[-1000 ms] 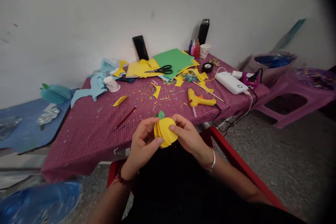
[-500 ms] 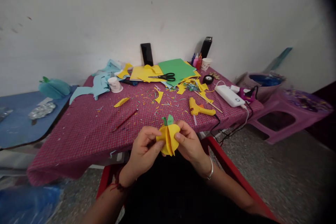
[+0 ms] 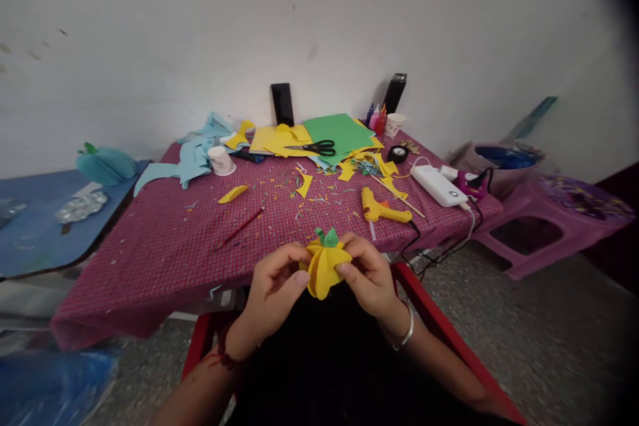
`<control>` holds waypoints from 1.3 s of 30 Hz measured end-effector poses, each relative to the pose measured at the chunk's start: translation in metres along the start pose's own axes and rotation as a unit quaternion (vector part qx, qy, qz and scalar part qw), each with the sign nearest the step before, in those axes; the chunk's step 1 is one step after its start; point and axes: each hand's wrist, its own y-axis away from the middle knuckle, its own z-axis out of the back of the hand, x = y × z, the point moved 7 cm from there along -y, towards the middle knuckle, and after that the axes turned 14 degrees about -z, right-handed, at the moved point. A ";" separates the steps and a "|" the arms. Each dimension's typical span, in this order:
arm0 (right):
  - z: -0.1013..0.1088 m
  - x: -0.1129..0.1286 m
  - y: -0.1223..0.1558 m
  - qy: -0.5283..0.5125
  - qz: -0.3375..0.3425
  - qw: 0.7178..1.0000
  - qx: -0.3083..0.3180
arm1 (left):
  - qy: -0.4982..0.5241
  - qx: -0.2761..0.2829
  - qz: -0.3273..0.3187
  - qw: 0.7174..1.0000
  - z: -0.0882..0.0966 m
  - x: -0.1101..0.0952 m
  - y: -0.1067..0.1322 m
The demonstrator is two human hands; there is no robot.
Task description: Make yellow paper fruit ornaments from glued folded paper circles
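Between my hands, over my lap at the table's front edge, is a yellow paper pumpkin (image 3: 325, 269) with fanned folds and a green paper leaf (image 3: 330, 237) on top. My left hand (image 3: 277, 289) pinches its left folds between thumb and fingers. On the other side, my right hand (image 3: 368, 276) grips the right folds the same way. The fingertips behind the paper are partly hidden. Beyond the hands lie a yellow glue gun (image 3: 384, 208), a thin dark red stick (image 3: 239, 229) and a folded yellow paper piece (image 3: 233, 194).
Scissors (image 3: 319, 147) rest on green (image 3: 339, 133) and yellow sheets at the back. Left of them are blue paper scraps (image 3: 192, 156) and a paper cup (image 3: 221, 161). A white power bank (image 3: 438, 185) with cables sits right. A blue paper pumpkin (image 3: 106, 165) stands on the left table.
The yellow paper pumpkin has been turned and tilted, so its folds spread differently and its leaf shows more broadly. Both hands still hold it. The view has shifted slightly.
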 end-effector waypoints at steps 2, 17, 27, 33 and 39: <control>0.001 0.001 0.000 0.014 0.004 1.000 -0.002 | -0.024 -0.004 -0.003 1.000 0.000 -0.002 -0.002; -0.007 0.013 0.001 0.131 0.029 0.991 0.013 | -0.385 0.030 -0.185 0.904 -0.018 -0.024 0.002; -0.012 0.025 0.005 0.254 0.093 0.962 -0.036 | -0.363 0.085 -0.137 0.918 -0.023 -0.018 0.004; -0.018 0.020 0.002 0.269 0.076 0.960 -0.001 | -0.425 0.103 -0.094 0.894 -0.020 -0.015 -0.001; -0.018 0.015 0.000 0.251 0.061 0.966 -0.016 | -0.460 0.124 -0.150 0.866 -0.028 -0.012 0.005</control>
